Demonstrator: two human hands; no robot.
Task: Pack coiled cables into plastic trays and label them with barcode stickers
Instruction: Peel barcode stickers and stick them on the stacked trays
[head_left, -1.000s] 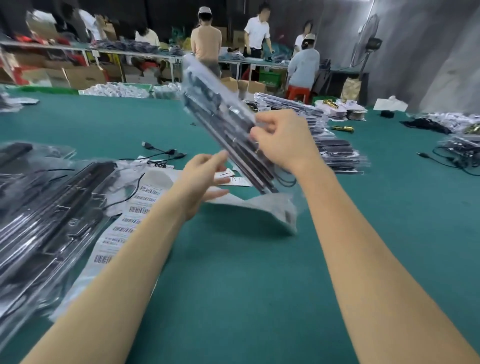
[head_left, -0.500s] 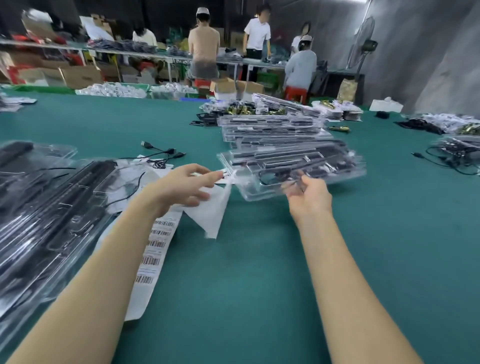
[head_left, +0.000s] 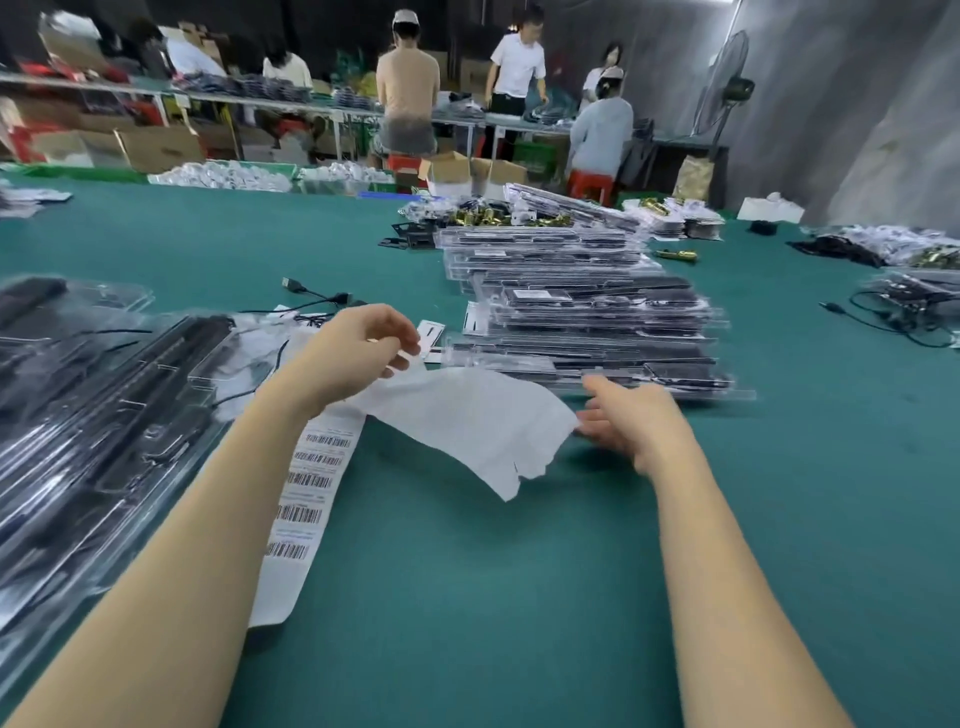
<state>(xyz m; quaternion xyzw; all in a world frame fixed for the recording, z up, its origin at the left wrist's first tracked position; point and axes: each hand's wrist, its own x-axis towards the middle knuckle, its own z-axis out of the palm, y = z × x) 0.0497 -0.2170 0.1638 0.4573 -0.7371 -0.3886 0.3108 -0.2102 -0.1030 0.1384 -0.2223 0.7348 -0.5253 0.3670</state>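
Sticker strip (head_left: 311, 483): white, barcoded, curled.

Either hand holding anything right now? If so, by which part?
Left hand pinches the barcode sticker strip at its peeled, lifted end, the grip near the top edge. Right hand is blurred, fingers extended by the strip's free corner, holding nothing visible.

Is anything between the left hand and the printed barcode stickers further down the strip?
Nothing visible blocks them. The left hand already pinches the white barcode sticker strip at its lifted end; the printed labels lie exposed on the green table beside the left forearm. The right hand is at the curled blank end.
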